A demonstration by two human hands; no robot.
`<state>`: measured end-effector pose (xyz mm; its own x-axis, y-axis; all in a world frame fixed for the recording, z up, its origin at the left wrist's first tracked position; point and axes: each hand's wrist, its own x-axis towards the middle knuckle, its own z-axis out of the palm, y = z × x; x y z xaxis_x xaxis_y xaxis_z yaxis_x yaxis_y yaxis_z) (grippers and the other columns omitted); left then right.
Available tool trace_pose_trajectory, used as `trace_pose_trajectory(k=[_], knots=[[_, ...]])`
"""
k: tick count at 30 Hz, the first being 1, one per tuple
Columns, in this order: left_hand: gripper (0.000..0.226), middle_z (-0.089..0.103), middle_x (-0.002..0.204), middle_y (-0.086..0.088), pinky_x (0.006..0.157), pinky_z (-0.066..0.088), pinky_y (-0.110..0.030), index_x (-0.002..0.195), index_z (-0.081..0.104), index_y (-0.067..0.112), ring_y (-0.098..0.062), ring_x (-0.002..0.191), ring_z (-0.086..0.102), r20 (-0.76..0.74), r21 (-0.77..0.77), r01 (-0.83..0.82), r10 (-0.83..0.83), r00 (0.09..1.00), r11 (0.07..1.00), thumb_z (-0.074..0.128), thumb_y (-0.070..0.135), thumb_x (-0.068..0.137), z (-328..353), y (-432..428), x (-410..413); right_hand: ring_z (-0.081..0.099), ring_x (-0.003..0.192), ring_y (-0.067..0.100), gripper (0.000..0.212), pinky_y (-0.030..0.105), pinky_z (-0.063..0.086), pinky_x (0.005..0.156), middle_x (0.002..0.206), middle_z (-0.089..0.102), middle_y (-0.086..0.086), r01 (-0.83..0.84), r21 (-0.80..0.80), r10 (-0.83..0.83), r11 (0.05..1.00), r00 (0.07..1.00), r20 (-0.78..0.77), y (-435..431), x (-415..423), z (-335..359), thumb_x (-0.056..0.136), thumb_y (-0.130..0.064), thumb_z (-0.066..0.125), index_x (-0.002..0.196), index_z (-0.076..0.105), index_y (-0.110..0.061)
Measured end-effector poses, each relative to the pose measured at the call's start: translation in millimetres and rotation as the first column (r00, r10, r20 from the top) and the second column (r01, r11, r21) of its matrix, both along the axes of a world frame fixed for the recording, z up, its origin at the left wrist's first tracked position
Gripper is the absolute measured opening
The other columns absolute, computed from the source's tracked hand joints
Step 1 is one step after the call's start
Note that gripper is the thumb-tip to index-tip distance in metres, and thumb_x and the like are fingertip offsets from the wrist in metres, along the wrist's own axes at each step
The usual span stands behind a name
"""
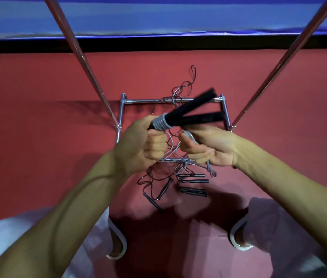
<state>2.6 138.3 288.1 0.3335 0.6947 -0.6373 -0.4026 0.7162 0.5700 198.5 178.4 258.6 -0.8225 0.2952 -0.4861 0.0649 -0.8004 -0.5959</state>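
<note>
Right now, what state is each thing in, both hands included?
left hand: grips the black handles at one end.
right hand: pinches the grey cord.
black handles: raised, splayed apart.
grey cord: partly coiled round the handles.
other ropes: tangled over the metal rack.

Chrome rack (138, 101) (slanted poles (78, 51)), red floor (38, 137)

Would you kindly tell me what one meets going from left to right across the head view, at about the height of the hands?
left slanted pole → left hand → grey cord coil → right hand → right slanted pole
</note>
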Motion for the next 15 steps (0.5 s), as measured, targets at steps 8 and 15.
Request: trace_pose_trajectory(k=[8, 15], knots=[[0.053, 0.021, 0.044, 0.009, 0.027, 0.012, -0.02, 0.055, 0.028, 0.022, -0.005, 0.029, 0.019, 0.111, -0.249, -0.192, 0.226, 0.968, 0.949, 0.029, 0.029, 0.107, -2.5, 10.7, -14.6, 0.041, 0.04, 0.005, 0.016, 0.019, 0.031, 0.041, 0.059, 0.063, 0.005, 0.198, 0.859, -0.579, 0.472, 0.805, 0.132, -6.3, 7.7, 9.3, 0.083, -0.007, 0.082, 0.082, 0.067, -0.001], [0.051, 0.019, 0.042, 0.007, 0.026, 0.011, -0.02, 0.056, 0.026, 0.021, -0.007, 0.027, 0.02, 0.182, -0.324, -0.198, 0.266, 0.947, 0.925, 0.028, 0.028, 0.107, -2.0, 12.6, -17.8, 0.051, 0.043, 0.01, 0.029, 0.02, 0.043, 0.043, 0.054, 0.058, -0.002, 0.283, 0.423, -0.398, 0.861, 0.892, 0.213, -2.4, 22.9, 19.9, 0.098, -0.021, 0.06, 0.077, 0.073, -0.007]])
